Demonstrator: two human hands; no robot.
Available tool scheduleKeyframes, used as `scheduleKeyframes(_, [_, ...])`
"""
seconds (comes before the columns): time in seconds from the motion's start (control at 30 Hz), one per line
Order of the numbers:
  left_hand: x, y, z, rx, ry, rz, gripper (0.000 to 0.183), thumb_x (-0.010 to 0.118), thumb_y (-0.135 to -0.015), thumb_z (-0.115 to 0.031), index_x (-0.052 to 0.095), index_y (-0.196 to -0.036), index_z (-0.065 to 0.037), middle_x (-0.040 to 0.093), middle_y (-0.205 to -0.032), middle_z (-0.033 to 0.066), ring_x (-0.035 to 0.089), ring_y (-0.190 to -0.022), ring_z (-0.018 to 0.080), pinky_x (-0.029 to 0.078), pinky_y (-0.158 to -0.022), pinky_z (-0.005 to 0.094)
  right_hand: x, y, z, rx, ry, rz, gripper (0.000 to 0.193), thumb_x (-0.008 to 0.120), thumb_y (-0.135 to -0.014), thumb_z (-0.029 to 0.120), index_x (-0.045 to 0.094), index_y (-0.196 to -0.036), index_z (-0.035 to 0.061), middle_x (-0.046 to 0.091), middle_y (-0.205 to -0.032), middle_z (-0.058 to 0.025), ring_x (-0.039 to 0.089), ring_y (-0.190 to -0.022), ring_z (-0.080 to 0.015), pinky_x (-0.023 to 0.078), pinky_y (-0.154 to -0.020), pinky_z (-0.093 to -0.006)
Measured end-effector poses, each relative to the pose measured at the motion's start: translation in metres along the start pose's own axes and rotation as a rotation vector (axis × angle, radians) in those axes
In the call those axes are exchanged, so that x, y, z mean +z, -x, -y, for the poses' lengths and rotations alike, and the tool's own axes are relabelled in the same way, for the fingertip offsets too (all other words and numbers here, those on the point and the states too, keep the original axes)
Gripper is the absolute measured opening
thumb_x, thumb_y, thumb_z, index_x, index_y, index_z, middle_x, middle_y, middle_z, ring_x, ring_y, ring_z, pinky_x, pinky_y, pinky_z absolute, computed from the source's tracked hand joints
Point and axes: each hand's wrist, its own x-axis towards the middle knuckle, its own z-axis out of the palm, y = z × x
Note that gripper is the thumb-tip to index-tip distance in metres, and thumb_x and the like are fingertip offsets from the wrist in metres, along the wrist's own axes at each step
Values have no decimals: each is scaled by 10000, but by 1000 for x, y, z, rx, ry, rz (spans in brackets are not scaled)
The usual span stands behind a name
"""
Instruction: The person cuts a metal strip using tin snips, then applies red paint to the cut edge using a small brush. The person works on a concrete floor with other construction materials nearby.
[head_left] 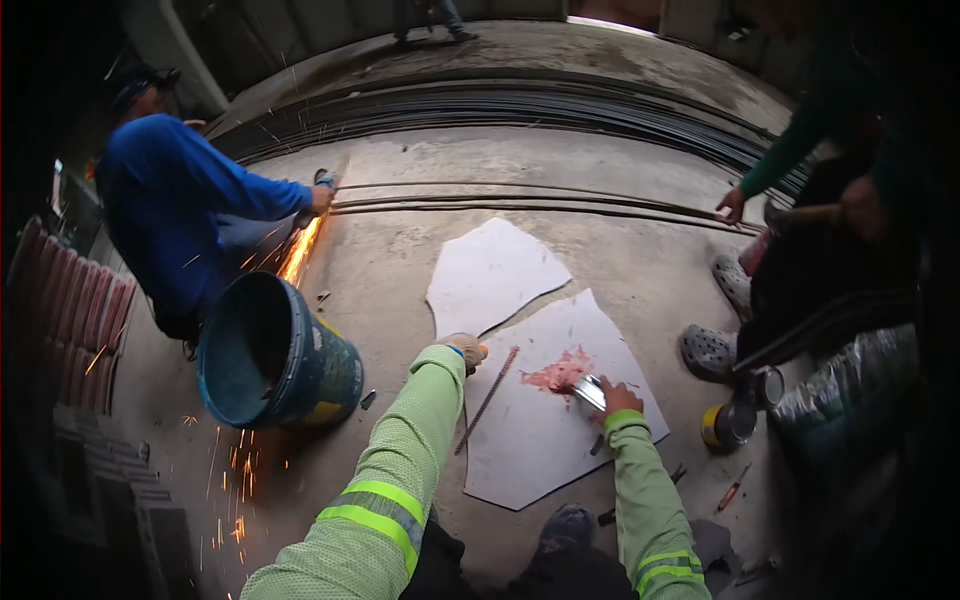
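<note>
Two flat pale pieces of board lie on the floor in front of me, a smaller far board (493,277) and a larger near board (545,450). Pinkish-red paste (560,372) is smeared on the larger one. My right hand (622,398) is closed around a shiny metal scraper (589,391), whose edge is at the paste. By the left edge of the larger board is my gloved left hand (462,350); the sleeve hides most of its fingers. Next to it a thin ribbed rod (487,400) lies slantwise on the board.
At left a person in blue (180,200) uses a grinder (322,184) that throws sparks. A large bucket (335,365) stands nearer. Long bars (540,203) lie beyond the boards. Another person's hand (733,205) touches them. Cans (729,424) and a red-handled tool (733,489) are at right.
</note>
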Motion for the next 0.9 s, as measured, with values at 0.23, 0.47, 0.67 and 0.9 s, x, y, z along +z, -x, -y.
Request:
scheduleKeyframes(0.23, [8,10,-22,113,74,-3,315,489,-950,-348,573,-1010,-51,662,-784,95,628,-643,190,527,-574,357,45,9,-28,-148,-503,275,871,847,-723,340,412,-1411,30,651,-1122,-194,626,-1100,-335,498,-956,-429])
scheduleKeyframes(0.47, [1,19,-3,-2,-36,-77,347,505,-957,-369,637,-981,-50,675,-751,86,638,-610,194,504,-555,376,96,40,43,17,-2362,434,438,576,-949,289,502,-1275,6,678,-1044,-184,674,-908,-303,567,-782,-422])
scheduleKeyframes(0.67, [6,6,3,-14,13,-96,368,519,-963,-412,640,-970,-65,681,-750,81,638,-605,193,505,-561,381,84,39,65,-28,-2663,617,506,363,-1003,514,489,-1288,115,575,-1165,-262,616,-899,-368,529,-715,-478])
scheduleKeyframes(0.9, [8,12,3,-13,131,-93,333,518,-962,-380,634,-961,-67,679,-750,93,632,-603,203,506,-565,384,81,51,-5,22,-2355,874,621,354,-978,624,525,-1177,61,591,-885,-172,560,-729,-305,478,-600,-429])
